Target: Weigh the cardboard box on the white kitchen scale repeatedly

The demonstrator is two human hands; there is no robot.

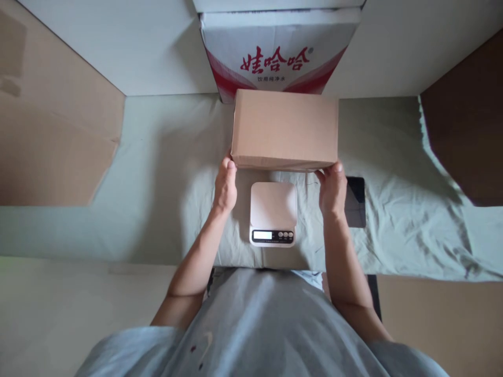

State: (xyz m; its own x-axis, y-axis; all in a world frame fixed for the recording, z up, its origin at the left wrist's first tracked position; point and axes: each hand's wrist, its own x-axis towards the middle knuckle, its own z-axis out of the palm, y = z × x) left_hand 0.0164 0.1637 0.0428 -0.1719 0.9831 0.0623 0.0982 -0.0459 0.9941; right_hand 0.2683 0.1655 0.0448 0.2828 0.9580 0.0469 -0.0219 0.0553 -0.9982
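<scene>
A plain brown cardboard box (286, 128) is held between my two hands at its near corners. My left hand (226, 186) grips the near left corner, thumb up on the edge. At the near right corner, my right hand (332, 186) has its thumb along the edge and its fingers partly hidden under the box. Between my wrists, nearer to me, a white kitchen scale (273, 205) sits on the cloth with its display lit; the digits are too small to read. A dark phone (357, 204) lies just right of my right hand.
A green cloth (157, 173) covers the table. Behind the held box stands a white and red printed carton (275, 36) against the wall. Large cardboard pieces rise at the left (58, 120) and the right (467, 120).
</scene>
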